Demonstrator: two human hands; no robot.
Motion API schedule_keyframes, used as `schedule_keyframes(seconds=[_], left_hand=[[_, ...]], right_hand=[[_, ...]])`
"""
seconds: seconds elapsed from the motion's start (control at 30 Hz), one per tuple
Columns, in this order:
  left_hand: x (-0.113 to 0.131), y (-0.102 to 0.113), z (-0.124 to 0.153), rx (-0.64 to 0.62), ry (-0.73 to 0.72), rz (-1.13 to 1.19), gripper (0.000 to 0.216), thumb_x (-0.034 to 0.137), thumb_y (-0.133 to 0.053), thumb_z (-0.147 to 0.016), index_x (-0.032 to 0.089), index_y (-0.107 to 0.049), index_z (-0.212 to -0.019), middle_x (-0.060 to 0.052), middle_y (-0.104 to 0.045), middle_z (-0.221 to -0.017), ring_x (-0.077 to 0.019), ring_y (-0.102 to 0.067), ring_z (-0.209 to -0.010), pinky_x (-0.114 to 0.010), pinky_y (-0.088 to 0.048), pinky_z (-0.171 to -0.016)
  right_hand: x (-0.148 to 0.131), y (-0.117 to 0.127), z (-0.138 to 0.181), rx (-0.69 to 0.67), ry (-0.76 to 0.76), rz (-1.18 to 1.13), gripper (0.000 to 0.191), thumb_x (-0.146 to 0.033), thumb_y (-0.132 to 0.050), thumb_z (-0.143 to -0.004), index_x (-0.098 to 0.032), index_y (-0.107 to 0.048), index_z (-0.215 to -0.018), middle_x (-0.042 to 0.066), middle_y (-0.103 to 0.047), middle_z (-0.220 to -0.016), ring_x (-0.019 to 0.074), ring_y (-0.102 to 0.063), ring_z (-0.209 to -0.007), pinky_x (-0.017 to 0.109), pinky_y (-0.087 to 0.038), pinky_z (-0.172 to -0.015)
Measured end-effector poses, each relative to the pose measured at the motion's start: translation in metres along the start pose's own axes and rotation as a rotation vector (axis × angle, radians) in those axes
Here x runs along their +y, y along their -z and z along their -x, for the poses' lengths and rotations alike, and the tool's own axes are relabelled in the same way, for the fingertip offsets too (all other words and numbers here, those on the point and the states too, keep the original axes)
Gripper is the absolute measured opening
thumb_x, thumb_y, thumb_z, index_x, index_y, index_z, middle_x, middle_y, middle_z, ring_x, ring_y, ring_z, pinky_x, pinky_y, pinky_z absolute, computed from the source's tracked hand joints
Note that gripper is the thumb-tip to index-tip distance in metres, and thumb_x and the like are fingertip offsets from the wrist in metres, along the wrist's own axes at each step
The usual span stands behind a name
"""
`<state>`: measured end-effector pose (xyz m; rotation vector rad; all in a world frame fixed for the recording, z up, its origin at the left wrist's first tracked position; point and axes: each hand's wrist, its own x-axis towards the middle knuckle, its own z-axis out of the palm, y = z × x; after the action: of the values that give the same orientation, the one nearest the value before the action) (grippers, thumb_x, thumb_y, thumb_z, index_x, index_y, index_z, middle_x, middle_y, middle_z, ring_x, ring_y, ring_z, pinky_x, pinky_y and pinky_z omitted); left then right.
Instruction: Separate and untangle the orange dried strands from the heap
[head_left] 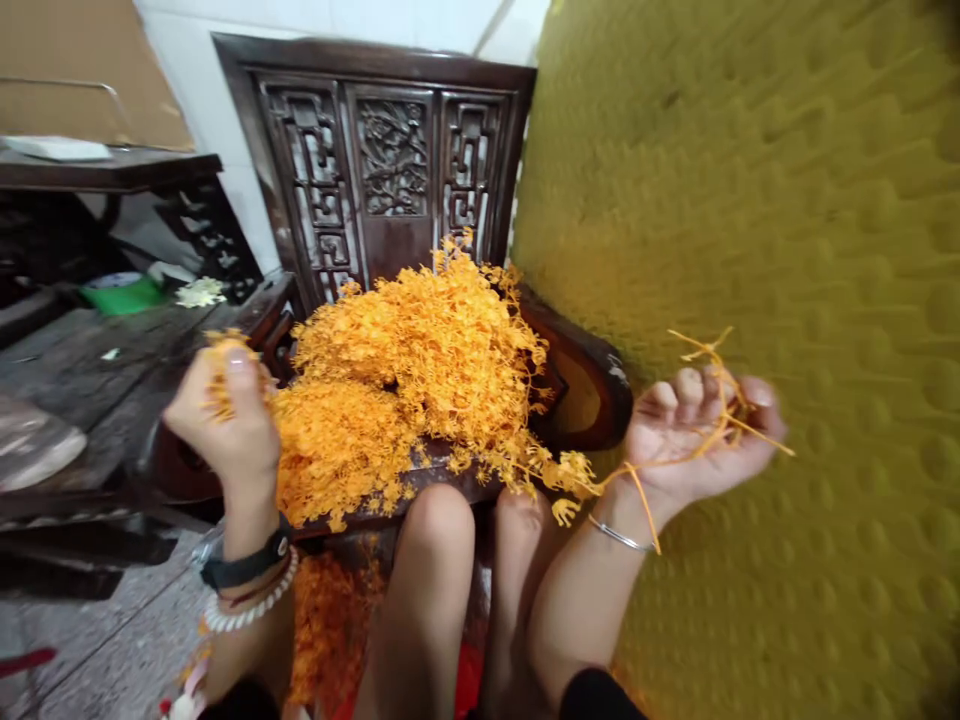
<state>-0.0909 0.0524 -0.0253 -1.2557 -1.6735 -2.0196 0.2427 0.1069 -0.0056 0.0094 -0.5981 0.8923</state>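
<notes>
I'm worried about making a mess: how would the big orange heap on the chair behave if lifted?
The orange heap probably lifts in clumps, since its branching sprigs look tangled. It looks airy, so likely light. Some may drop, as a few overhang the seat edge.

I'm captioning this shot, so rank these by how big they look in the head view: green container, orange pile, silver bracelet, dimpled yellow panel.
Largest to smallest:
1. Dimpled yellow panel
2. Orange pile
3. Green container
4. Silver bracelet
</notes>
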Motion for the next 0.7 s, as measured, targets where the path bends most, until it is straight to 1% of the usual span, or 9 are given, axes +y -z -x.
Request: schedule_keyframes(seconds=[0.03, 0.1, 0.13, 0.17, 0.3, 0.4, 0.53, 0.63, 0.7], left_hand=[[-0.022, 0.001, 0.000, -0.087, -0.092, -0.270, 0.025, 0.032, -0.042, -0.085, 0.018, -0.050, -0.067, 0.003, -0.042, -0.056, -0.0112, -0.042, -0.051, -0.026, -0.034, -0.052], [-0.067, -0.001, 0.004, -0.197, -0.117, -0.396, 0.024, 0.034, -0.046, -0.084, 0.017, -0.054, -0.069, 0.000, -0.047, -0.059, -0.0151, -0.046, -0.058, -0.029, -0.036, -0.058], [-0.088, -0.003, 0.008, -0.309, -0.152, -0.477, 0.027, 0.034, -0.041, -0.087, 0.016, -0.056, -0.075, -0.004, -0.053, -0.067, -0.0183, -0.050, -0.067, -0.032, -0.039, -0.064], [-0.107, -0.005, 0.013, -0.425, -0.173, -0.528, 0.031, 0.034, -0.035, -0.090, 0.014, -0.058, -0.082, -0.008, -0.058, -0.077, -0.0214, -0.052, -0.077, -0.035, -0.041, -0.072], [-0.151, -0.013, 0.040, -0.633, -0.195, -0.538, 0.034, 0.032, -0.035, -0.090, 0.015, -0.061, -0.102, -0.014, -0.059, -0.109, -0.0258, -0.048, -0.108, -0.042, -0.038, -0.095], [-0.163, -0.014, 0.055, -0.773, -0.192, -0.532, 0.040, 0.030, -0.032, -0.091, 0.018, -0.053, -0.123, -0.010, -0.046, -0.135, -0.0242, -0.036, -0.128, -0.043, -0.031, -0.105], [-0.169, -0.011, 0.063, -0.929, -0.160, -0.535, 0.051, 0.044, -0.035, -0.090, 0.020, -0.043, -0.133, -0.007, -0.038, -0.144, -0.0246, -0.026, -0.136, -0.044, -0.018, -0.112], [-0.160, -0.008, 0.062, -0.961, -0.126, -0.534, 0.059, 0.049, -0.033, -0.089, 0.021, -0.031, -0.140, -0.006, -0.032, -0.147, -0.0273, -0.014, -0.139, -0.049, -0.008, -0.112], [-0.141, -0.005, 0.057, -0.939, -0.105, -0.512, 0.062, 0.049, -0.034, -0.089, 0.023, -0.021, -0.144, -0.003, -0.028, -0.149, -0.0286, -0.004, -0.141, -0.053, 0.000, -0.111]], right_hand=[[0.001, -0.002, 0.000, 0.000, -0.017, -0.002, 0.027, -0.026, -0.034, -0.082, -0.018, -0.045, -0.059, -0.006, -0.024, -0.053, 0.0054, -0.026, -0.040, 0.018, -0.019, -0.036], [0.003, -0.007, 0.002, -0.001, -0.044, -0.007, 0.031, -0.025, -0.029, -0.083, -0.017, -0.045, -0.058, -0.005, -0.025, -0.053, 0.0049, -0.026, -0.040, 0.017, -0.021, -0.036], [0.005, -0.010, 0.004, 0.001, -0.051, -0.011, 0.034, -0.026, -0.027, -0.084, -0.017, -0.045, -0.058, -0.005, -0.024, -0.053, 0.0047, -0.026, -0.040, 0.017, -0.021, -0.036], [0.006, -0.012, 0.005, 0.005, -0.059, -0.011, 0.036, -0.026, -0.024, -0.085, -0.017, -0.046, -0.058, -0.005, -0.024, -0.053, 0.0045, -0.026, -0.039, 0.017, -0.021, -0.035], [0.009, -0.024, 0.015, -0.001, -0.071, 0.035, 0.045, -0.029, -0.018, -0.087, -0.017, -0.048, -0.057, -0.005, -0.027, -0.050, 0.0035, -0.026, -0.037, 0.016, -0.023, -0.034], [0.006, -0.033, 0.024, 0.007, -0.175, 0.135, 0.055, -0.027, -0.011, -0.090, -0.020, -0.056, -0.060, -0.003, -0.036, -0.052, 0.0037, -0.039, -0.040, 0.018, -0.031, -0.039], [0.006, -0.036, 0.030, 0.012, -0.218, 0.205, 0.052, -0.023, -0.016, -0.092, -0.021, -0.056, -0.061, -0.002, -0.039, -0.053, 0.0037, -0.039, -0.042, 0.018, -0.036, -0.042], [0.014, -0.032, 0.027, 0.008, -0.223, 0.207, 0.046, -0.023, -0.021, -0.091, -0.020, -0.056, -0.062, -0.003, -0.039, -0.056, 0.0042, -0.039, -0.045, 0.018, -0.036, -0.043], [0.022, -0.028, 0.024, -0.005, -0.189, 0.178, 0.037, -0.025, -0.029, -0.087, -0.019, -0.056, -0.063, -0.003, -0.039, -0.057, 0.0051, -0.040, -0.046, 0.019, -0.035, -0.041]])
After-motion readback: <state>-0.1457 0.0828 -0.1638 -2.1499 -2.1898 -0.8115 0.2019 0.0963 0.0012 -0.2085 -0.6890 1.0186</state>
